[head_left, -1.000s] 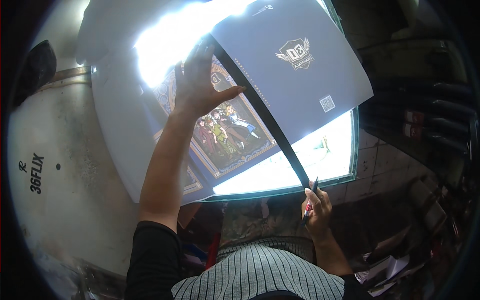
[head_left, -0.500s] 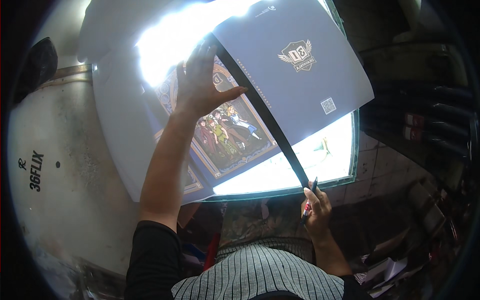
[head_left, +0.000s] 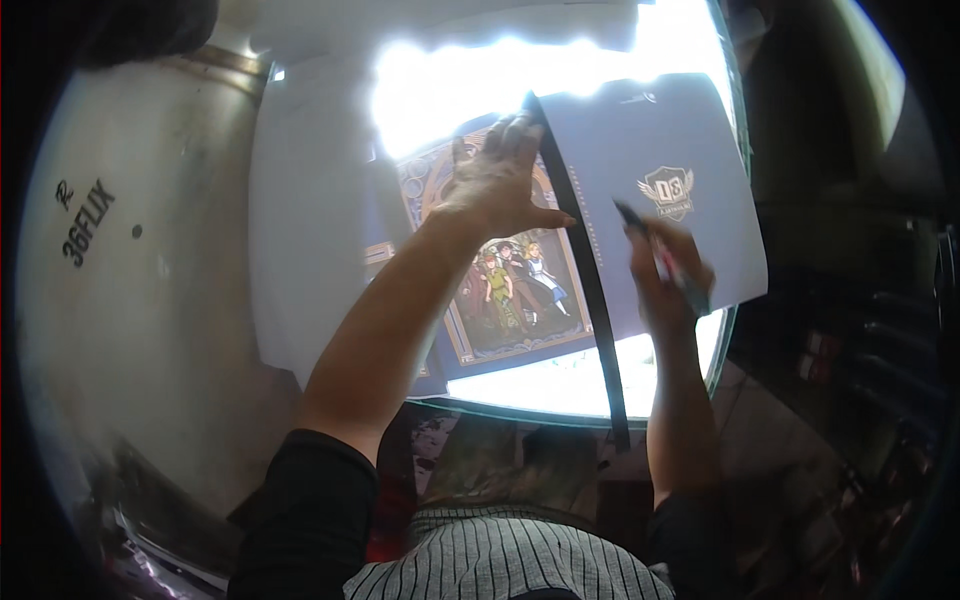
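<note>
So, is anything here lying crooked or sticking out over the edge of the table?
Yes. The black ruler lies slanted between the illustrated print and the blue-grey sheet, and its lower end sticks out past the table edge. Left hand presses it flat; right hand holds a pen.

Glare at twelve o'clock washing out the far part of the white table (head_left: pixel 300 250), its edge there lost. Illustrated poster (head_left: pixel 510 290) partly covered by the left hand (head_left: pixel 497 180) and forearm, top border swallowed by light. Black ruler (head_left: pixel 590 290) tip hidden behind fingertips at twelve o'clock. Pen (head_left: pixel 660 255) lower half buried in the right hand (head_left: pixel 665 280). Clutter at four o'clock too dark and blurred to name. Emblem on the blue-grey sheet (head_left: pixel 650 150) too small for detail.
</note>
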{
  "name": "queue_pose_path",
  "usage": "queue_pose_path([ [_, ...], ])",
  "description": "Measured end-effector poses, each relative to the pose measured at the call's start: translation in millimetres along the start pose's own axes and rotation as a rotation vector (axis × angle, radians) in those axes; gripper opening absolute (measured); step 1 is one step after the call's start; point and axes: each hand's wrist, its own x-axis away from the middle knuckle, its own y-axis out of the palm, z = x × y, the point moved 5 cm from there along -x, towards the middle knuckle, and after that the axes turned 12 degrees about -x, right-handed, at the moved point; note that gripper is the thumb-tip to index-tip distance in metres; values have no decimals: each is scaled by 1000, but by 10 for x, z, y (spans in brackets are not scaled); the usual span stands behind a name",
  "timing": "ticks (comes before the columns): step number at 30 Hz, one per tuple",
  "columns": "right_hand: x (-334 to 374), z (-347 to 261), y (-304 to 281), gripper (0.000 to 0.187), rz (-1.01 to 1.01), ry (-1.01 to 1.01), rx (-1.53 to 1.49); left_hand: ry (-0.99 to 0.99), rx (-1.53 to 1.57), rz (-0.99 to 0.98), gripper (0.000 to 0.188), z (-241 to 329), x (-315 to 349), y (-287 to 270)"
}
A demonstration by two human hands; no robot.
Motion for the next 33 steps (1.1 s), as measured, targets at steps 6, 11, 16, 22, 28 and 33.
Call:
queue_pose_path([
  [6,-1124,381,994,15,-138,-203,91,-11,1,-4,129,-70,65,-24],
  [11,-1100,647,1079,18,-219,-122,172,-12,25,-34,128,-44,81,-23],
  [16,-1185,679,1052,21,-230,-72,174,-2,39,-45,126,-38,73,-51],
  [22,-1169,640,1045,21,-175,-127,224,3,33,-45,128,-98,84,-6],
  [28,-964,546,843,25,-15,-119,-71,38,63,-10,128,-34,93,215],
  [33,279,148,-90,37,-131,-74,228,22,84,96,129,-165,29,235],
])
